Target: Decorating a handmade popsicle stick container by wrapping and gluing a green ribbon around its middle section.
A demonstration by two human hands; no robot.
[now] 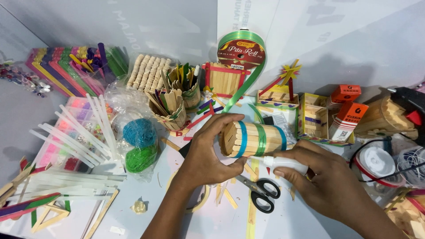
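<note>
Closest to me, my right hand is wrapped around a small white glue bottle, its nozzle touching the underside of a stick-built wooden cylinder. My left hand clamps that cylinder by its open end, holding it on its side above the table; a blue band and a green band circle it. Just below, black-handled scissors lie half under my hands, blades partly hidden. Further out, two orange-and-white boxes stand to the right, their print too small to make out. Up top, a green ribbon roll with a round red label leans on the wall, its tail trailing down behind the cylinder. Left of my wrist, blue and green twine balls sit in clear plastic beside clear glue sticks. A black glue gun is cut off at the right edge.
</note>
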